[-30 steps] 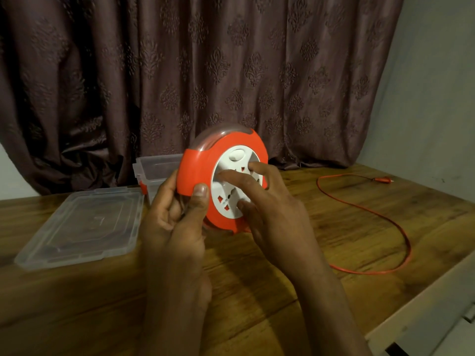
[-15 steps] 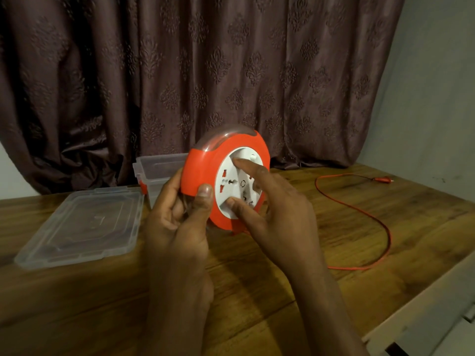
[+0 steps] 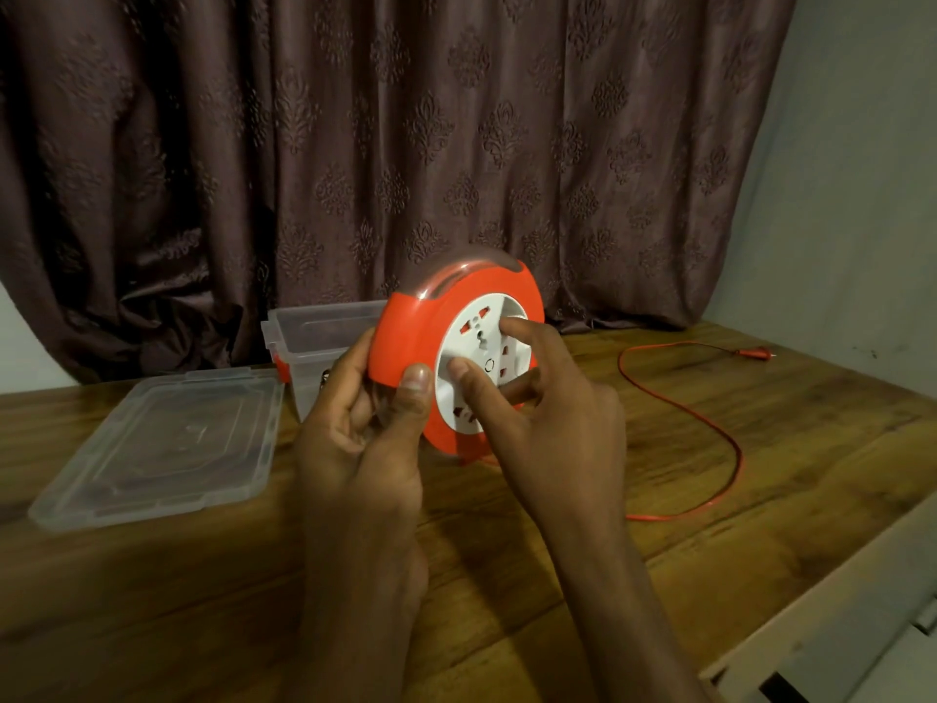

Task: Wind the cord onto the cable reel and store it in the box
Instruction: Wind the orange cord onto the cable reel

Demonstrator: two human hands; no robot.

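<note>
I hold a round orange cable reel (image 3: pixel 410 327) upright above the wooden table, its white socket face (image 3: pixel 469 342) turned toward me. My left hand (image 3: pixel 365 438) grips the reel's left rim, thumb on the front. My right hand (image 3: pixel 547 413) has its thumb and fingers curled onto the white socket disc. A thin orange cord (image 3: pixel 710 428) runs from under the reel in a loop across the table to its plug (image 3: pixel 755 353) at the far right. The clear plastic box (image 3: pixel 309 332) stands behind the reel, partly hidden by it.
The box's clear lid (image 3: pixel 167 449) lies flat on the table (image 3: pixel 760 499) at the left. A dark patterned curtain hangs behind the table and a pale wall rises at the right. A light-coloured ledge runs along the table's right front edge.
The white socket disc has turned under my right hand's fingers. The cord's loop on the table has shrunk and drawn in toward the reel. My left hand kept its grip.
</note>
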